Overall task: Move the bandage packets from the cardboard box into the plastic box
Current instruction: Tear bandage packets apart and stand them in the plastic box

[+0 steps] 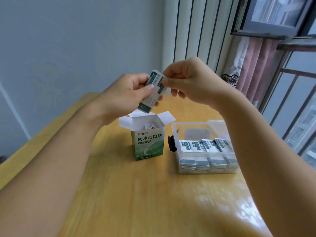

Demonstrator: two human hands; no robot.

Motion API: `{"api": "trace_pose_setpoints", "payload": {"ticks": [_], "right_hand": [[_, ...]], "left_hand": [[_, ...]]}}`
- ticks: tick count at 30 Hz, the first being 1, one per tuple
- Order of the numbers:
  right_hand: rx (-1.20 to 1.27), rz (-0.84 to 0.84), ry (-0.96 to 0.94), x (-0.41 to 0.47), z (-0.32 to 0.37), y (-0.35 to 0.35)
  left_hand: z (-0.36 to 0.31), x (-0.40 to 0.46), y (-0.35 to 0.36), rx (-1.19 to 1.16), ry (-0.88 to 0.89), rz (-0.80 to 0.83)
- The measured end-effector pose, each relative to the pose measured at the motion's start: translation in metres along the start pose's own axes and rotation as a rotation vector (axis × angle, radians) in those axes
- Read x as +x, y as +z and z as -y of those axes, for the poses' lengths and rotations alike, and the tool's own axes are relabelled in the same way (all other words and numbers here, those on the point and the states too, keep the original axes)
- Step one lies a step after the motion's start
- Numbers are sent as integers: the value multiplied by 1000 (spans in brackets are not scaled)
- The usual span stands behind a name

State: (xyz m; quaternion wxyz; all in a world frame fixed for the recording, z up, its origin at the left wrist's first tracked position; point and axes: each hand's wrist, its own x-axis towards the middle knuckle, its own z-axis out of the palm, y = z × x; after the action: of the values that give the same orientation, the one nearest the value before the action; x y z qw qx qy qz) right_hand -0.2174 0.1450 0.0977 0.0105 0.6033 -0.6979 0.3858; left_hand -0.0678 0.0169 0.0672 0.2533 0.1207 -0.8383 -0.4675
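A green and white cardboard box point(148, 144) stands open in the middle of the wooden table point(153, 194), with a few packets showing inside. Above it my left hand point(124, 94) grips a stack of bandage packets point(153, 91), tilted. My right hand point(189, 79) pinches the upper right edge of that stack between thumb and finger. To the right sits a clear plastic box point(188, 127) with rows of stacked packets point(205, 154) filling its near part. My right forearm covers its right side.
A black latch point(171, 145) sticks out from the plastic box's left wall. The table's left edge runs close to the blue wall. A radiator point(196, 31), a pink curtain point(254, 65) and a barred window stand behind and to the right.
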Motion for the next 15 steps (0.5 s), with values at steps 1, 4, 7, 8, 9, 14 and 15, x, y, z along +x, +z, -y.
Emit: {"api": "trace_pose_setpoints", "payload": {"ticks": [1, 4, 7, 8, 9, 14, 15], "right_hand": [[-24, -29, 2, -1, 2, -4], [-134, -79, 10, -5, 9, -11], [-312, -25, 2, -10, 13, -15], [-357, -5, 3, -12, 13, -16], [-382, 6, 5, -13, 13, -18], [-319, 69, 73, -18, 6, -26], [-320, 82, 70, -19, 6, -28]], "left_hand": [[-6, -2, 8, -82, -19, 1], [-15, -7, 34, -170, -38, -25], [-14, -9, 53, -148, -19, -18], [-14, -10, 58, -156, -14, 4], [-14, -11, 61, -159, -17, 26], [-14, -13, 77, -209, -103, 41], [-13, -13, 79, -219, -117, 41]]}}
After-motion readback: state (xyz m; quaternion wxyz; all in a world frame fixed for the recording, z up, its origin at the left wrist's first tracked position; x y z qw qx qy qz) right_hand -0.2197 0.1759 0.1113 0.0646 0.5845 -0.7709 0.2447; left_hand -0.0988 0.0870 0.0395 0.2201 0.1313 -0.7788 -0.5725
